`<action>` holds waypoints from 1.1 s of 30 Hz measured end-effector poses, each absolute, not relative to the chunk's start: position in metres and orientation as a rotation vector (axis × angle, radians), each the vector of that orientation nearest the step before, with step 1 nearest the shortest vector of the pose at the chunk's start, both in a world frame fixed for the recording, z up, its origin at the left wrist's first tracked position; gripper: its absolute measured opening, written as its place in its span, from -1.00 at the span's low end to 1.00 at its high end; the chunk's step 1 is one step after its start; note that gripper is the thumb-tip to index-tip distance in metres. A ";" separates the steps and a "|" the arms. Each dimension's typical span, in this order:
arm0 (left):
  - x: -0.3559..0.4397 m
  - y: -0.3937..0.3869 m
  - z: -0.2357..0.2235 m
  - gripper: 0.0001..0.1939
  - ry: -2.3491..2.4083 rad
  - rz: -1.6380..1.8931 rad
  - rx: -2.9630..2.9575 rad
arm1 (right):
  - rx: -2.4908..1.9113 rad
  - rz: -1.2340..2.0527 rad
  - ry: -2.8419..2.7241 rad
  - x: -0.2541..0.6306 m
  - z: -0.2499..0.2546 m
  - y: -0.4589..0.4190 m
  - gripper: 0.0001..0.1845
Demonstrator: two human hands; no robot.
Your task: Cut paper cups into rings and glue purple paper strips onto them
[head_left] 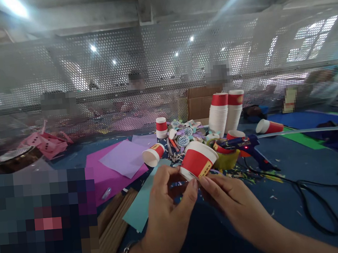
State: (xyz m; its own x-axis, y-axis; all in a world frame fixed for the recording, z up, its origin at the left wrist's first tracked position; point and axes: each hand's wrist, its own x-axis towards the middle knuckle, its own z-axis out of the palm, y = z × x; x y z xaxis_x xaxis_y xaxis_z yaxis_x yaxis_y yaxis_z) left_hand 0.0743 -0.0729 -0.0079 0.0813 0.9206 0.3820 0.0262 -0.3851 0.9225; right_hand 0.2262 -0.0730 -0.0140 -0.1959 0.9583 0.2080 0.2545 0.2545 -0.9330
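A red and white paper cup (197,158) is held up in front of me, tilted, its wide rim toward the upper right. My left hand (171,196) grips its lower left with thumb and fingers. At its lower right, near a small yellow printed label, my right hand (224,196) pinches the cup too. Just beyond it a blue glue gun (249,147) with a lit red light rests on a yellow container (228,159). Another paper cup (153,155) lies on its side to the left.
Tall stacks of cups (218,114) stand at the back before a cardboard box (196,103). Purple paper (124,157), a teal sheet (147,198) and cardboard strips (115,228) lie left. A black cable (306,201) loops at right. A perforated metal screen (164,64) closes the back.
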 end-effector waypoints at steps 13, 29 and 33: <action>0.072 -0.072 -0.011 -0.86 1.121 1.390 1.718 | -1.205 0.929 -1.671 0.227 -0.015 -0.076 -0.48; 0.074 -0.064 -0.007 -0.66 1.093 1.460 1.579 | -1.190 1.125 -1.560 0.225 -0.015 -0.070 -0.46; 0.074 -0.058 -0.007 -0.61 1.119 1.504 1.526 | -1.185 1.136 -1.557 0.225 -0.015 -0.071 -0.46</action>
